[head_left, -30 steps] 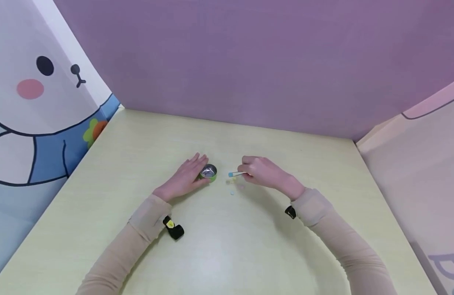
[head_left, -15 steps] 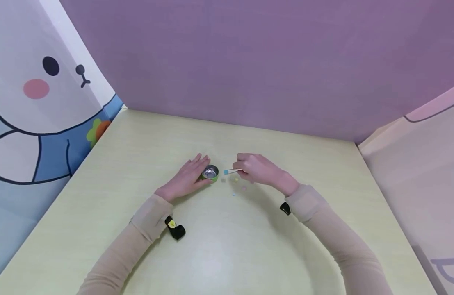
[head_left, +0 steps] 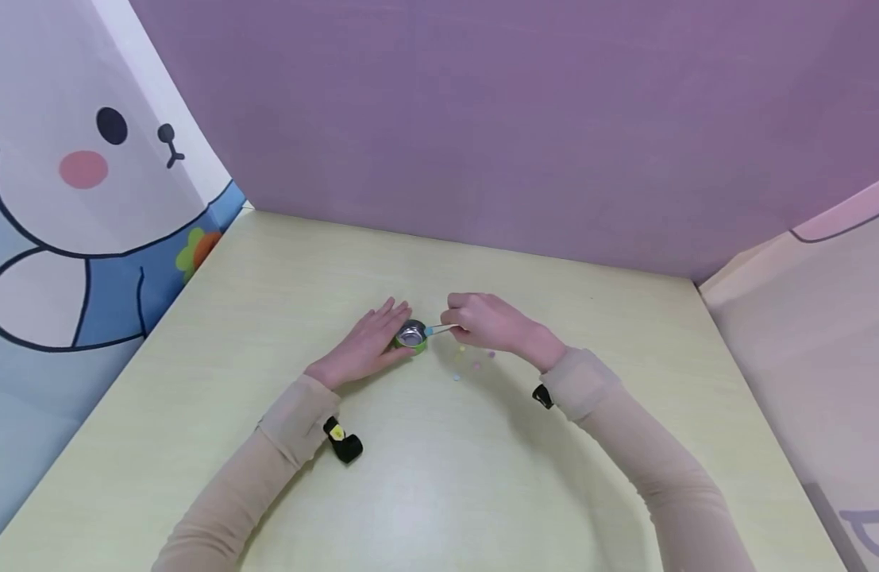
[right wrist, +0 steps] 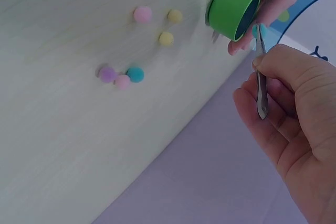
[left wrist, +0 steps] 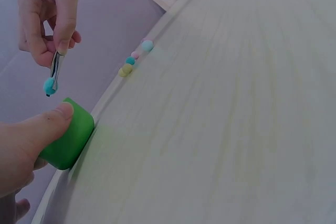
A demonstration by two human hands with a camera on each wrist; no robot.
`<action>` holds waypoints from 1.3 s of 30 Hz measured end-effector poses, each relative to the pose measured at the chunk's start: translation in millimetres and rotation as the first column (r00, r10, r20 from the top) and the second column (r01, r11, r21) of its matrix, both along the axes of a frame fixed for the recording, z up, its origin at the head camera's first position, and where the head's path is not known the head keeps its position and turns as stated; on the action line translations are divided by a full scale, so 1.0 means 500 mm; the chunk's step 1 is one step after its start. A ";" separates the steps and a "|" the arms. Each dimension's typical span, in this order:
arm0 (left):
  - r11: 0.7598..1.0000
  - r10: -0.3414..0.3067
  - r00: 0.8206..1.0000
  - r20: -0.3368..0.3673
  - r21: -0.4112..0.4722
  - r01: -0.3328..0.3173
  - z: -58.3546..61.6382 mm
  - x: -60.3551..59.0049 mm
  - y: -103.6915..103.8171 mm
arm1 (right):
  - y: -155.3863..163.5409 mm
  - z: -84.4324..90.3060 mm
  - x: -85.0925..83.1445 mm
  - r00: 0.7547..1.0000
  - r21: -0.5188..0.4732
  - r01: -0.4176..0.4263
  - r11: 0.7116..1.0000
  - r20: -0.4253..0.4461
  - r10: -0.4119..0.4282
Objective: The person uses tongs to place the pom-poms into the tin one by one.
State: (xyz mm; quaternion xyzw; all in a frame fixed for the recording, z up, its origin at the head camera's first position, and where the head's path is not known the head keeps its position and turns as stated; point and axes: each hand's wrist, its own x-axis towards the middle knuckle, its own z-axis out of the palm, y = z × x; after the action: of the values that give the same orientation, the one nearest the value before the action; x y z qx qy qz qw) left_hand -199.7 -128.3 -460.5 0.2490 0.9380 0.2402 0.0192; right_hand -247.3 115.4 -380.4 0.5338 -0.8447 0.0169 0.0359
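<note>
A small green cup (head_left: 412,335) with a shiny metal inside stands on the pale table (head_left: 439,477). My left hand (head_left: 371,338) holds it between thumb and a finger; the thumb (left wrist: 37,129) presses the cup's side (left wrist: 71,135). My right hand (head_left: 482,322) pinches metal tweezers (right wrist: 261,77). A blue pom-pom (left wrist: 50,85) sits in the tweezers' tips, just above the cup's rim (right wrist: 228,9). Several loose pom-poms (right wrist: 135,74) in pink, yellow, purple and teal lie on the table beside the right hand.
A purple wall (head_left: 482,119) closes the back of the table. A panel with a cartoon rabbit (head_left: 89,159) stands on the left and a pink panel (head_left: 803,318) on the right. Black wrist cameras (head_left: 342,443) sit on both sleeves.
My right hand has carried the tweezers and the blue pom-pom leftward, from beside the loose pom-poms to the cup's rim. The left hand has stayed on the cup.
</note>
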 end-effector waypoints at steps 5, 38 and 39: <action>1.000 -0.005 1.000 -0.005 0.002 0.005 0.002 -0.001 0.002 | -0.008 0.001 -0.001 1.000 0.004 -0.012 1.000 -0.009 0.012; 1.000 -0.001 1.000 0.005 0.006 0.001 0.002 0.000 0.002 | -0.037 -0.020 -0.008 0.999 0.026 -0.052 0.998 -0.016 0.052; 1.000 0.000 1.000 0.003 0.005 0.000 0.001 -0.001 0.001 | -0.037 -0.022 -0.009 0.999 0.023 -0.052 0.998 -0.015 0.052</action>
State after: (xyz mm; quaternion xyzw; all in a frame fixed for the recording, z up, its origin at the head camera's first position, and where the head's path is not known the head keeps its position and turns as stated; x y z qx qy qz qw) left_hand -200.0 -127.5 -460.1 0.2487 0.9374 0.2428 0.0198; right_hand -251.6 97.2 -391.2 0.5561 -0.8303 0.0038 0.0360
